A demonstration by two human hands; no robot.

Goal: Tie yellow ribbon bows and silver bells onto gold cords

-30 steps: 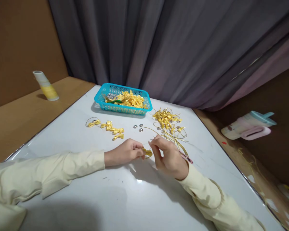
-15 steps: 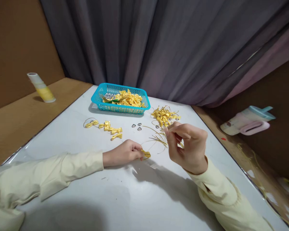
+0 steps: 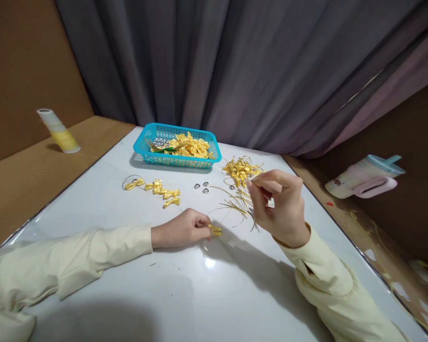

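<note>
My left hand (image 3: 185, 229), low over the white table, is closed in a pinch on a small yellow ribbon bow (image 3: 216, 231). Its fingers cover part of the bow. To the right and higher up, my right hand (image 3: 280, 204) has thumb and forefinger pressed together; anything between them is too fine to make out. Behind that hand lie loose gold cords (image 3: 237, 203) and a pile of yellow bows with cords (image 3: 240, 168). Three small silver pieces (image 3: 205, 191) rest ahead of my left hand. Further left sits a row of yellow bows (image 3: 160, 189), one with a cord loop.
A blue basket (image 3: 176, 164) at the back holds yellow bows, silver pieces and gold cords. On the left ledge stands a spool of yellow material (image 3: 62, 135). A handled cup (image 3: 364, 178) is at the right, and a dark curtain (image 3: 207, 66) hangs behind.
My right hand has risen slightly, uncovering more of the gold cords. The bow in my left hand has turned a little, and the whole view has shifted slightly.
</note>
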